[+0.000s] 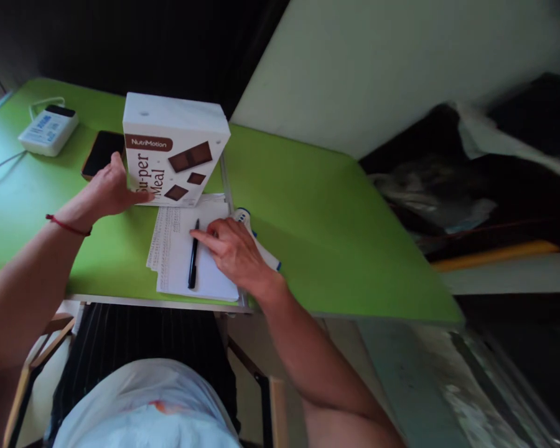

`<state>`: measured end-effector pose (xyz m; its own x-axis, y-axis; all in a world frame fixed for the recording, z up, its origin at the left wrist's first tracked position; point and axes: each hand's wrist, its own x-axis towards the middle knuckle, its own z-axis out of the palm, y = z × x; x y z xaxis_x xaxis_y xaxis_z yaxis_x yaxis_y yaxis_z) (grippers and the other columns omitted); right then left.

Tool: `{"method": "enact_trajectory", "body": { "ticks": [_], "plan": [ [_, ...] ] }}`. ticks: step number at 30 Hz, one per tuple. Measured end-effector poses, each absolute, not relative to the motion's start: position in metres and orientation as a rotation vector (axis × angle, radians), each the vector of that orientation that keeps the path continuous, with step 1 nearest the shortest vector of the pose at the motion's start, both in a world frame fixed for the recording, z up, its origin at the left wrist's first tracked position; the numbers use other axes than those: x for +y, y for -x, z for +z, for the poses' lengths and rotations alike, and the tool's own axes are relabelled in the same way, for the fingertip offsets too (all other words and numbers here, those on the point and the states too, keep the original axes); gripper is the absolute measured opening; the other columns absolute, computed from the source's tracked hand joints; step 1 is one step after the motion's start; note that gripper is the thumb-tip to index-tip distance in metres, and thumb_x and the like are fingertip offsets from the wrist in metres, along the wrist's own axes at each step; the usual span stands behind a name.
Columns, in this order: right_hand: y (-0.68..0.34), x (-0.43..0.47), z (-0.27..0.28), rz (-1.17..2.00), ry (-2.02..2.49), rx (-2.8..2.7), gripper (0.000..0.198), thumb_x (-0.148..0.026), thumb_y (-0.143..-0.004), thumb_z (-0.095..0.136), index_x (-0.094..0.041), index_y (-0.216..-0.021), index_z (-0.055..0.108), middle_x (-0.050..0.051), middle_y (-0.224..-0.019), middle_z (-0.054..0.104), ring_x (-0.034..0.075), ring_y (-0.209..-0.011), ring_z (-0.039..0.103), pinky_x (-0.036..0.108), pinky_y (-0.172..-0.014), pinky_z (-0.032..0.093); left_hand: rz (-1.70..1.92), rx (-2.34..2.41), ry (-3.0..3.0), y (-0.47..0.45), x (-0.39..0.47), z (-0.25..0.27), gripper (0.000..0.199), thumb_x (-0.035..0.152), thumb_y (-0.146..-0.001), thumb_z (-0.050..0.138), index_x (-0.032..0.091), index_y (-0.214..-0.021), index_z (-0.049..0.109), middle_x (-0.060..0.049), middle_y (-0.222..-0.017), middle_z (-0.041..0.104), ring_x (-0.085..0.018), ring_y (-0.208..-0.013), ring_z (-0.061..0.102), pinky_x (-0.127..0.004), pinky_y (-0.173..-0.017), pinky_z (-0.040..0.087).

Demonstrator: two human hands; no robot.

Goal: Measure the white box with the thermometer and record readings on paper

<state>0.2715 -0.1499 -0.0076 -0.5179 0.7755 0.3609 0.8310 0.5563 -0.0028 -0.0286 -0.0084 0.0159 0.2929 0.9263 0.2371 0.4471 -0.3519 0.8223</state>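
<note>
My left hand [109, 190] is at the lower left edge of a white "NutriMotion Su-per Meal" box [186, 140]. Its thumb lies across the box front and the fingers are against the left side. The box stands upright on the green table, at the far end of the papers. My right hand [233, 249] lies over the papers [172, 249], one finger stretched out to the upper part of a black pen [193, 264]; nothing is gripped in it. Partly hidden under that hand is a white and blue object [266, 252], whose kind I cannot make out.
Left of the box lies a dark phone [101, 152]. Farther left sits a white device [50, 130] with a cable. The green table [317, 230] extends right, toward a shelf with plastic bags [438, 193]. A dark panel and a pale wall stand behind.
</note>
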Motion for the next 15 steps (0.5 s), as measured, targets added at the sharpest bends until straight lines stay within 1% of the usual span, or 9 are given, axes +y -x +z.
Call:
{"method": "enact_trajectory", "body": {
  "ticks": [1,3,4,5,6,7,8,10,15],
  "plan": [
    [-0.269,-0.147,-0.007,-0.282,1.293,-2.536,0.048,0.003,-0.100,0.048,-0.024,-0.120,0.082,0.010,-0.096,0.071,0.025,-0.091,0.057,0.038,-0.083,0.045,0.863,1.421,-2.039,0.034,-0.018,0.021,0.057,0.044,-0.059,0.104,0.021,-0.091,0.063,-0.006,-0.086,0.066,-0.051,-0.135,0.057,-0.069,-0.123,0.033],
    [-0.268,-0.142,-0.004,-0.345,1.213,-2.647,0.044,0.004,-0.099,0.050,-0.023,-0.113,0.082,0.010,-0.095,0.072,0.024,-0.090,0.056,0.038,-0.083,0.043,0.625,1.619,-2.246,0.039,-0.046,0.029,0.050,0.058,-0.073,0.094,0.021,-0.071,0.061,-0.008,-0.074,0.062,-0.056,-0.124,0.065,-0.074,-0.118,0.037],
    [-0.269,-0.139,-0.003,-0.361,1.170,-2.690,0.039,0.002,-0.099,0.052,-0.022,-0.107,0.082,0.009,-0.094,0.072,0.024,-0.089,0.056,0.038,-0.083,0.043,0.547,1.597,-2.332,0.037,-0.064,0.031,0.047,0.063,-0.082,0.086,0.020,-0.077,0.067,-0.011,-0.079,0.067,-0.054,-0.123,0.067,-0.071,-0.117,0.041],
    [-0.270,-0.135,-0.002,-0.362,1.129,-2.723,0.036,0.001,-0.099,0.054,-0.022,-0.101,0.081,0.009,-0.092,0.072,0.024,-0.089,0.056,0.038,-0.083,0.042,0.479,1.538,-2.408,0.033,-0.082,0.032,0.046,0.064,-0.090,0.076,0.018,-0.093,0.074,-0.015,-0.095,0.075,-0.052,-0.125,0.068,-0.068,-0.115,0.045],
    [-0.272,-0.132,-0.001,-0.349,1.094,-2.744,0.033,0.000,-0.099,0.055,-0.021,-0.096,0.080,0.009,-0.090,0.073,0.023,-0.088,0.056,0.039,-0.082,0.042,0.383,1.430,-2.482,0.028,-0.100,0.030,0.051,0.063,-0.096,0.069,0.017,-0.117,0.075,-0.019,-0.121,0.077,-0.050,-0.131,0.067,-0.065,-0.115,0.049],
    [-0.275,-0.129,0.000,-0.320,1.070,-2.752,0.031,-0.001,-0.098,0.056,-0.021,-0.092,0.079,0.008,-0.088,0.073,0.023,-0.087,0.057,0.039,-0.082,0.042,0.296,1.296,-2.547,0.021,-0.118,0.026,0.062,0.062,-0.100,0.063,0.016,-0.142,0.067,-0.023,-0.149,0.067,-0.048,-0.142,0.061,-0.062,-0.117,0.049],
    [-0.277,-0.127,0.000,-0.277,1.061,-2.744,0.030,-0.001,-0.097,0.057,-0.021,-0.088,0.078,0.008,-0.086,0.073,0.023,-0.086,0.057,0.039,-0.081,0.042,0.222,1.163,-2.608,0.015,-0.133,0.021,0.073,0.063,-0.102,0.060,0.015,-0.157,0.056,-0.026,-0.167,0.052,-0.047,-0.155,0.050,-0.060,-0.124,0.044],
    [-0.281,-0.126,0.001,-0.152,1.092,-2.655,0.026,-0.004,-0.094,0.059,-0.022,-0.084,0.076,0.007,-0.083,0.072,0.023,-0.083,0.059,0.039,-0.079,0.043,0.121,1.019,-2.686,0.004,-0.157,0.007,0.087,0.071,-0.102,0.056,0.015,-0.167,0.045,-0.027,-0.178,0.034,-0.044,-0.166,0.032,-0.059,-0.132,0.034],
    [-0.268,-0.142,0.004,0.425,1.231,-1.834,0.007,-0.030,-0.088,0.063,-0.027,-0.083,0.066,-0.001,-0.073,0.067,0.018,-0.068,0.059,0.035,-0.069,0.049,0.261,1.100,-2.732,-0.010,-0.183,-0.020,0.099,0.082,-0.099,0.052,0.008,-0.165,0.048,-0.032,-0.176,0.031,-0.049,-0.166,0.028,-0.064,-0.133,0.032]
  ]
}}
